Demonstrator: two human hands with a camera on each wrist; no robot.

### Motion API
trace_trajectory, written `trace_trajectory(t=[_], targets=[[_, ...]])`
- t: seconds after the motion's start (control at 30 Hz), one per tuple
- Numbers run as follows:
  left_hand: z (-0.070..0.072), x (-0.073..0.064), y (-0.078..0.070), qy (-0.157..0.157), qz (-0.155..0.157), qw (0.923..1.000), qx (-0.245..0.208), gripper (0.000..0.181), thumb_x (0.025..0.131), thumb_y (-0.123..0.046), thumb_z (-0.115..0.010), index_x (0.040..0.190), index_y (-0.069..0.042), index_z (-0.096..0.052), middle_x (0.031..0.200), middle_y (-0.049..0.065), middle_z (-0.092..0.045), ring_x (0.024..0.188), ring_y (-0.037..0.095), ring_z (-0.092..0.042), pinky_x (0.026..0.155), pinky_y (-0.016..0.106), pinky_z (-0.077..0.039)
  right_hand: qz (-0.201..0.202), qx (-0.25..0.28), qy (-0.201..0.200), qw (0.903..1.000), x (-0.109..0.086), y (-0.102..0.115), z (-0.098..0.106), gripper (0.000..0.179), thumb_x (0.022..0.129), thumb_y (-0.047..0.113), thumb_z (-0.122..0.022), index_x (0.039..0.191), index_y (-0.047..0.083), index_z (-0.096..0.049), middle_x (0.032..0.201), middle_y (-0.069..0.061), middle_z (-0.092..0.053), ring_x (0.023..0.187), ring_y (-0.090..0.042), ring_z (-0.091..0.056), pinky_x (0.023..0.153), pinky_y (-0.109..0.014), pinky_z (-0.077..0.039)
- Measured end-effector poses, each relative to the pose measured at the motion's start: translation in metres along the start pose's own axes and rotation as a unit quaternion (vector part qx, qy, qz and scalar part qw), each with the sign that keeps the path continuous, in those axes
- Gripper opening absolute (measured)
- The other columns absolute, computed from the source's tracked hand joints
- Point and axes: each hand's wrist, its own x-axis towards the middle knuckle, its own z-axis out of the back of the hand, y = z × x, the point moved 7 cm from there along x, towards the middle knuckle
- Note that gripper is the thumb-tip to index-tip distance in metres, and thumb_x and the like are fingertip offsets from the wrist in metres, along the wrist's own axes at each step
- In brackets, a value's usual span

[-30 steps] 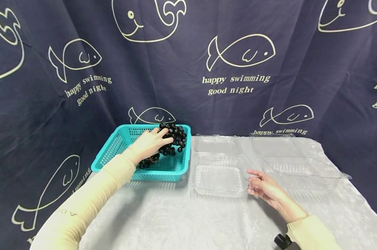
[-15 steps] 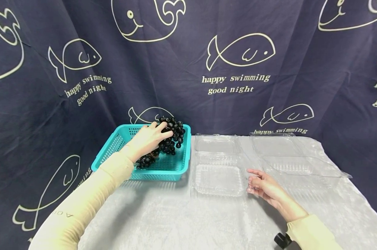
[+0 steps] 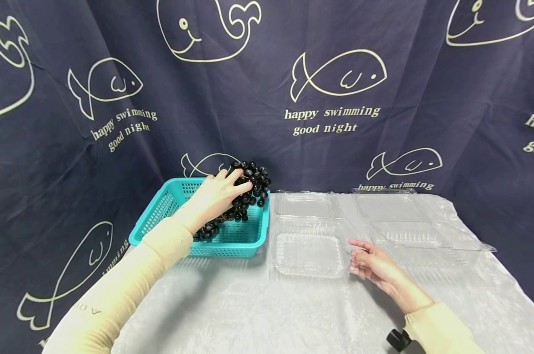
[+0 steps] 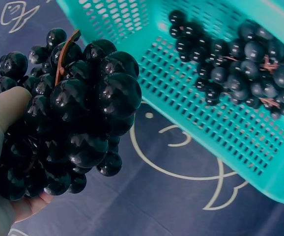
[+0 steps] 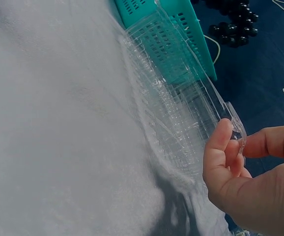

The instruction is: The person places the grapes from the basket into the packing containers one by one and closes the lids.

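Observation:
My left hand [image 3: 218,194] grips a bunch of black grapes [image 3: 259,186] above the back right part of a teal plastic basket [image 3: 231,250]. In the left wrist view, thumb and fingers wrap that bunch, its brown stem [image 4: 63,59] sticking up. Other dark grapes [image 4: 247,69] lie inside the basket. My right hand [image 3: 377,270] is at the right edge of a clear plastic clamshell container [image 3: 309,253], which stands with its lid folded back. The right wrist view shows thumb and fingers pinching the container's rim [image 5: 239,132].
A second clear clamshell container [image 3: 408,238], lid also folded back, stands to the right. A pale cloth [image 3: 258,314] covers the table. Behind it hangs a navy curtain [image 3: 258,132] with fish drawings. A small black object [image 3: 398,340] shows by the right sleeve.
My left hand has raised the grape bunch out of the basket, then carried it slightly right, over the basket's rim. The right hand has stayed in place at the container.

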Motion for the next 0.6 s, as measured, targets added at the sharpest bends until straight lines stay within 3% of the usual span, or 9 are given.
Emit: trace_trajectory(t=[0.6], targets=[[0.019,0.017,-0.015,-0.027,0.011,0.9993,-0.025,0.055,0.068,-0.016,-0.079,0.116,-0.021,-0.051,0.124,0.010,-0.047,0.089,0.032,-0.053,0.061,0.046,-0.052,0.000,-0.019,-0.013,0.9997,0.005,0.000,0.000,0.066,0.085,-0.006,-0.047,0.142,-0.012,-0.013,0.084,0.001,-0.049,0.068,-0.007,-0.051,0.067,-0.021,-0.052]])
